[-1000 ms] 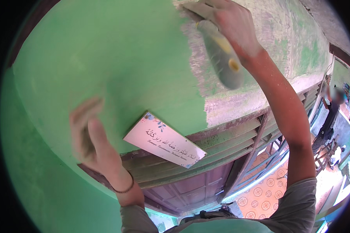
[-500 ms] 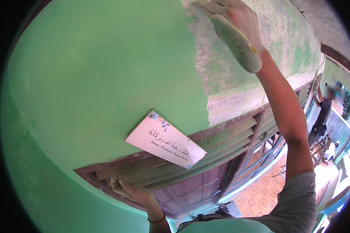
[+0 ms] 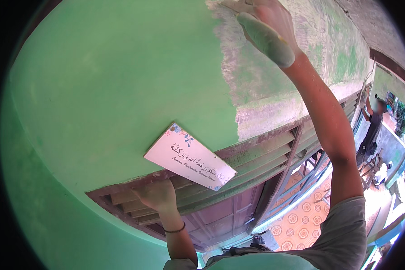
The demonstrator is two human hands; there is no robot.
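High at the top of the view, my right hand (image 3: 274,20) is closed round what looks like a scraper (image 3: 266,39) with a rounded grey-green handle. The scraper's working end is hidden, beside the ragged edge where green paint meets the stripped patch (image 3: 261,81) of the wall. Lower left, my left hand (image 3: 157,195) is raised against the slatted vent (image 3: 256,157) above the door. Its fingers are blurred and partly lost against the slats, so their grip is unclear. A white sign (image 3: 191,157) with floral corners hangs tilted just to its upper right.
Green-painted wall (image 3: 121,81) fills the left and centre. Below the vent is a brown panelled door (image 3: 211,220). Orange patterned floor tiles (image 3: 297,225) lie far below. Another person (image 3: 371,130) in dark clothes stands at the far right with an arm raised, near a wooden stand (image 3: 369,171).
My left hand has moved up and slightly right, closer to the sign. My right hand and the scraper have shifted slightly up and left along the wall.
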